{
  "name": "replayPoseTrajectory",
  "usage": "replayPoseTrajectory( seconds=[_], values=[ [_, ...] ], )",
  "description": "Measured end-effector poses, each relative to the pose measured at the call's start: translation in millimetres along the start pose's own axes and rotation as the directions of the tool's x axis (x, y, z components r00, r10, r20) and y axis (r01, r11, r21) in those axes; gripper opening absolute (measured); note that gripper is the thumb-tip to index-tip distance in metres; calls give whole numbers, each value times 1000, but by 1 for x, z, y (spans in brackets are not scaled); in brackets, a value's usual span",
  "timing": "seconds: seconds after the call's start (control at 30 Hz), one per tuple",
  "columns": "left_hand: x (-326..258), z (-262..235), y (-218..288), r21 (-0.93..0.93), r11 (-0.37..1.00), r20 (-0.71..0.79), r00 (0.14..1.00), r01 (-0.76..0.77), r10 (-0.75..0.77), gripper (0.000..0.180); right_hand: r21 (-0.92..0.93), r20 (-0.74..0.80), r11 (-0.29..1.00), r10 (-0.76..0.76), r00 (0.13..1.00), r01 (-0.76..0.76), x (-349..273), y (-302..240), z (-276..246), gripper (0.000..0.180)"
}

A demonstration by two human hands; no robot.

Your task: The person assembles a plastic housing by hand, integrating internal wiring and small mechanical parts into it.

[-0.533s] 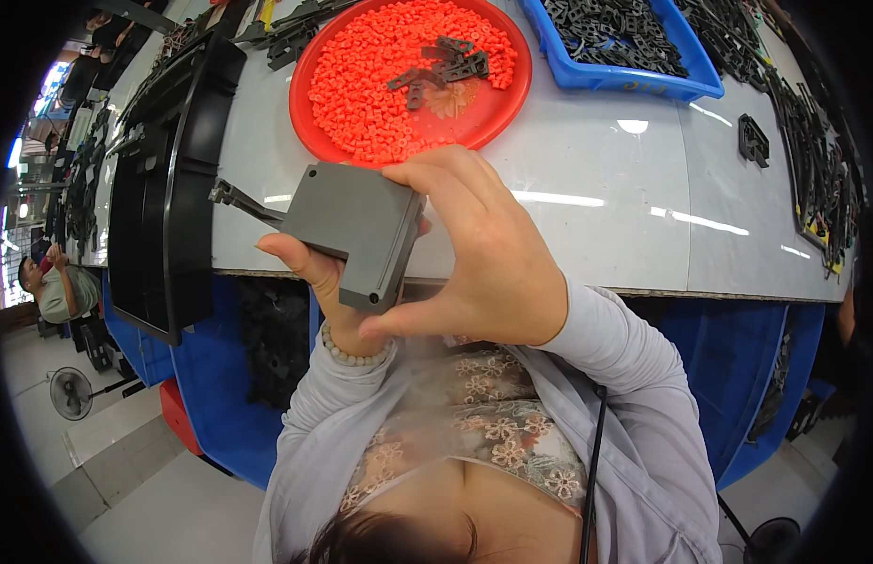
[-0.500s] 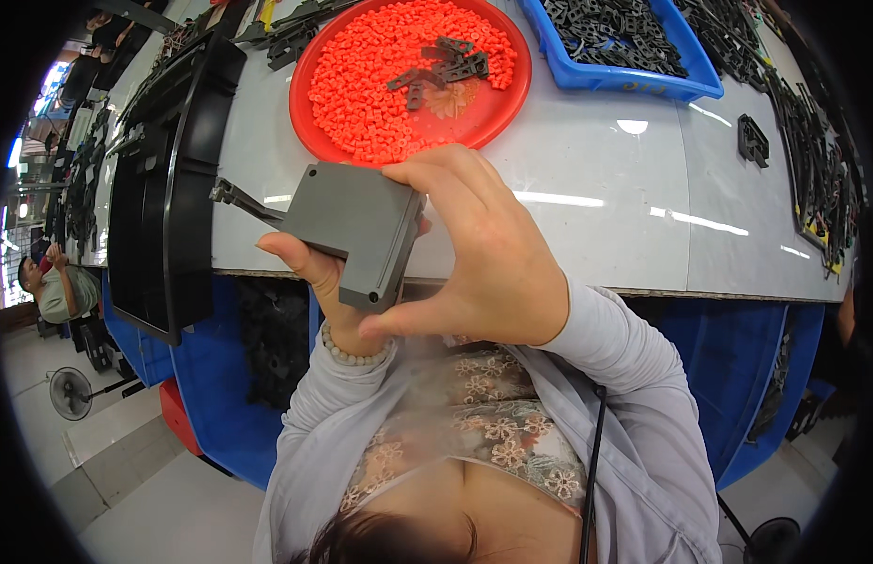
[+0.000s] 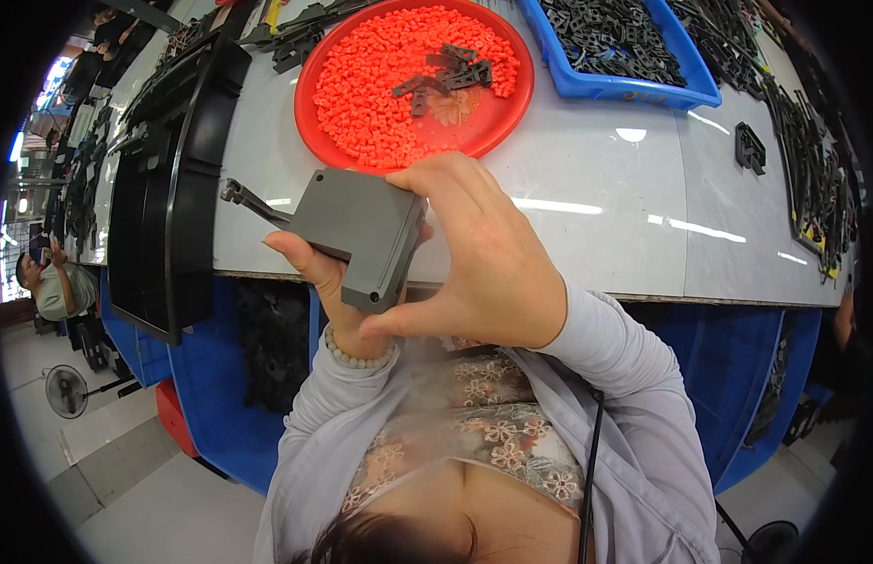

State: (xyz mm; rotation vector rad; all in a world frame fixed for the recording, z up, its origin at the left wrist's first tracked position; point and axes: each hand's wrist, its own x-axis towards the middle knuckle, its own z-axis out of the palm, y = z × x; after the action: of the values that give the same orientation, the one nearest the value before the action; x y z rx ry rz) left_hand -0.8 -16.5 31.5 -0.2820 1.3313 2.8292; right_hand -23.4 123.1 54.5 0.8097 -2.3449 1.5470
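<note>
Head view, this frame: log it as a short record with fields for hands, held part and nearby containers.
Left hand: under gray housing, thumb visible
Right hand: around the housing's right side
Dark strip: projecting leftward; attachment hidden
Round red tray: orange-red pieces, some dark clips
Blue bin: black parts
Left side: long black tray

1. Left, the near edge of the table is overhung by a tray.
2. Right of it, a housing is held.
3. Behind that, pellets and clips are contained in a basin.
4. Right of the basin, parts are piled in a bin.
</note>
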Motion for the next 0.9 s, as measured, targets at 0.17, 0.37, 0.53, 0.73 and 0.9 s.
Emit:
replayPoseTrajectory(
  seconds=[0.17, 0.37, 0.53, 0.73, 0.9],
  values=[
    [1, 4, -1, -141, 990, -11, 1000, 26, -27, 82, -6, 14, 1000, 23, 1000, -23, -1, 3, 1, 81],
    [5, 0, -3, 85, 996, -124, 992, 23, -12, 79, -44, 13, 999, 2, 1000, -1, 1, 3, 1, 85],
    [4, 0, -2, -11, 999, -38, 999, 36, -37, 75, -18, 19, 1000, -2, 1000, 3, -3, 9, 4, 84],
    [6, 1, -2, -44, 999, -97, 995, -15, 10, 65, -23, 61, 999, 36, 997, -35, -6, 7, 9, 92],
    [14, -2, -1, -13, 987, 43, 986, -158, 158, 65, 259, 31, 954, 146, 989, -150, -12, 11, 8, 85]
  ],
)
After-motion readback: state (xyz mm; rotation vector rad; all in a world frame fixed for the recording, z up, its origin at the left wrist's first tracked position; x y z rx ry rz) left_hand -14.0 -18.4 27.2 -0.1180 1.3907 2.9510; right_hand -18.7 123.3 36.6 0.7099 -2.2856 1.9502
